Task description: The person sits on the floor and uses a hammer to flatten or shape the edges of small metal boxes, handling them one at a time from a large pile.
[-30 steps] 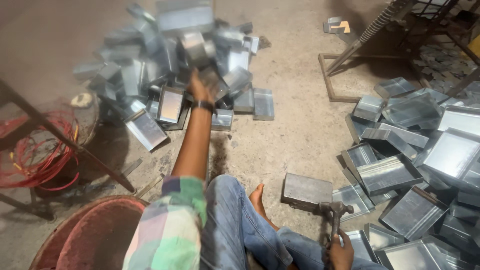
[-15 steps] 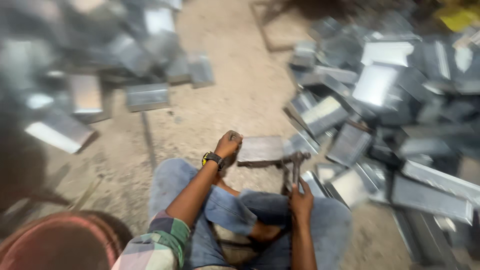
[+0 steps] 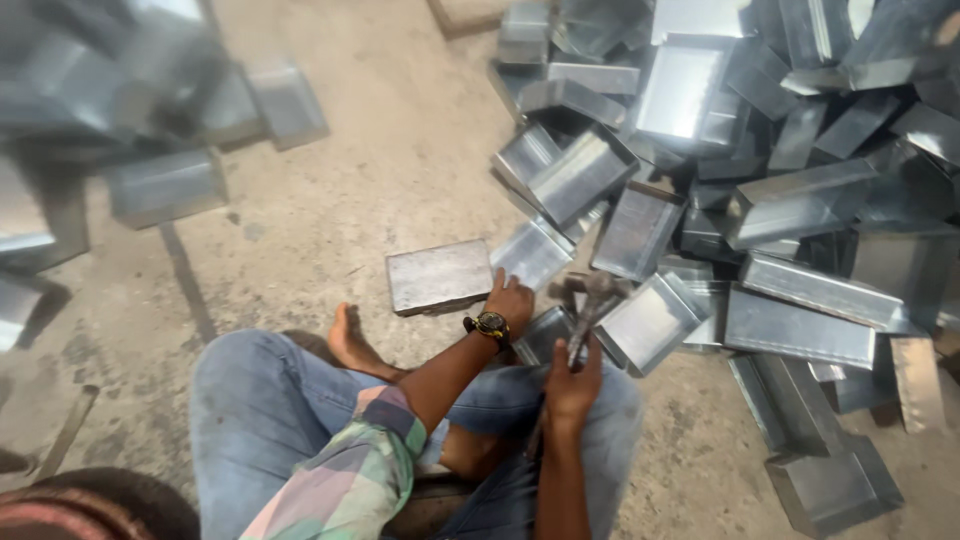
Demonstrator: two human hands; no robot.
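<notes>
Left hand (image 3: 512, 298) flat, fingers spread, pressing a tray (image 3: 533, 254) beside the metal block (image 3: 440, 276) on the floor. Right hand (image 3: 572, 380) fisted round the hammer (image 3: 590, 297), head above the trays.

Dull silver-grey is shown by the metal trays (image 3: 790, 230) heaped at the right, and by the flat block (image 3: 438, 276) near the middle. A sandy beige floor (image 3: 370, 170) is seen. Blue jeans (image 3: 260, 400), a pastel checked sleeve (image 3: 340, 480) and a black-and-yellow wristwatch (image 3: 490, 325) are worn.
</notes>
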